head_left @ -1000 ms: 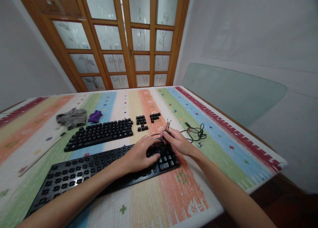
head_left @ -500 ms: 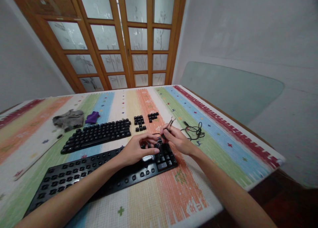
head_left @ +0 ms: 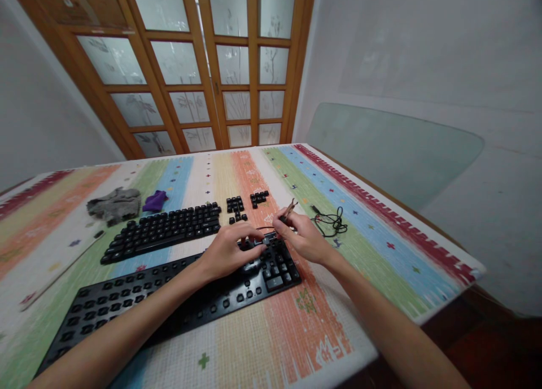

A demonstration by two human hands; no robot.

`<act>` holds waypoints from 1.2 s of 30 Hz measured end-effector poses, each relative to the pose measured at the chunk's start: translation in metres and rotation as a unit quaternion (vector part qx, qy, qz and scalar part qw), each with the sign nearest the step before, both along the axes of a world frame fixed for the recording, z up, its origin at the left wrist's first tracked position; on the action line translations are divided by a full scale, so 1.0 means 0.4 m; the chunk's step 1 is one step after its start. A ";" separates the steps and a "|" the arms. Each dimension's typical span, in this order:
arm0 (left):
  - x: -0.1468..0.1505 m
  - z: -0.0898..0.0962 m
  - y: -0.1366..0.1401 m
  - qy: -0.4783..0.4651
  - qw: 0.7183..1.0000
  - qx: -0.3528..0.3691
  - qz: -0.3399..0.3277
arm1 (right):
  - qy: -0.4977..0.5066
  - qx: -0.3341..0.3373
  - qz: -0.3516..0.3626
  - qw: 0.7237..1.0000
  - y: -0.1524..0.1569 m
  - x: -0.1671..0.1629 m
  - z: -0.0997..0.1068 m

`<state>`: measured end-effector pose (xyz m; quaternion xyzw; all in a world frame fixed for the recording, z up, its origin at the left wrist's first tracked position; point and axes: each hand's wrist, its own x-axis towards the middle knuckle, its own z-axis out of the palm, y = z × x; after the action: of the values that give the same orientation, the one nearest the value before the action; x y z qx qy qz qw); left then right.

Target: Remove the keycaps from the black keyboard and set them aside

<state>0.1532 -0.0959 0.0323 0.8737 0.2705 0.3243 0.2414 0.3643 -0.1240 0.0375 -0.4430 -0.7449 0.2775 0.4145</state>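
Observation:
A black keyboard (head_left: 199, 307) lies at a slant on the table in front of me, keycaps gone from its main area. Several black keycaps still sit on its right-hand number block (head_left: 275, 273). My left hand (head_left: 231, 248) rests over the upper right part of the keyboard, fingers bent and thumb apart from them. Just above the number block, my right hand (head_left: 300, 234) grips a keycap puller (head_left: 291, 206), its thin metal prongs pointing up out of the fingers. Its lower end is hidden by the hand.
Loose black keycaps (head_left: 163, 231) lie in rows behind the keyboard, with smaller groups (head_left: 235, 205) beside them. A coiled black cable (head_left: 334, 225) lies to the right. At left are a grey cloth (head_left: 114, 205), a purple cloth (head_left: 155, 201) and a thin brush-like stick (head_left: 63, 270).
My left thumb and fingers have shifted slightly up over the keyboard and drawn closer. My right hand has tilted a little with the keycap puller. The view has shifted slightly.

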 end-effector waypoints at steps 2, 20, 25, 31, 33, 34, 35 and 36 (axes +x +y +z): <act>0.004 0.005 0.005 0.001 1.000 0.014 0.002 | 0.003 -0.007 -0.004 1.000 0.005 0.010 0.001; 0.049 -0.051 0.161 0.126 0.985 0.112 0.029 | -0.109 -0.072 0.128 0.983 0.018 0.060 0.000; 0.079 -0.064 0.188 0.165 0.981 0.095 0.042 | -0.073 -0.106 0.158 0.979 0.028 0.077 -0.002; 0.094 -0.074 0.201 0.185 0.978 0.090 0.041 | -0.028 -0.214 0.220 0.951 0.033 0.084 -0.007; 0.095 -0.076 0.202 0.183 0.978 0.091 0.045 | -0.057 -0.170 0.217 0.960 0.030 0.078 -0.007; 0.095 -0.077 0.203 0.183 0.978 0.092 0.048 | -0.078 -0.136 0.215 0.964 0.027 0.075 -0.007; 0.095 -0.078 0.203 0.185 0.977 0.094 0.052 | -0.097 -0.106 0.212 0.967 0.025 0.071 -0.007; 0.095 -0.079 0.203 0.187 0.976 0.098 0.056 | -0.109 -0.085 0.212 0.967 0.022 0.068 -0.006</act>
<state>0.1913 -0.0147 0.0006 0.9218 0.3263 0.1929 0.0811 0.3915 -0.1153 0.0350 -0.3363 -0.8362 0.3712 0.2234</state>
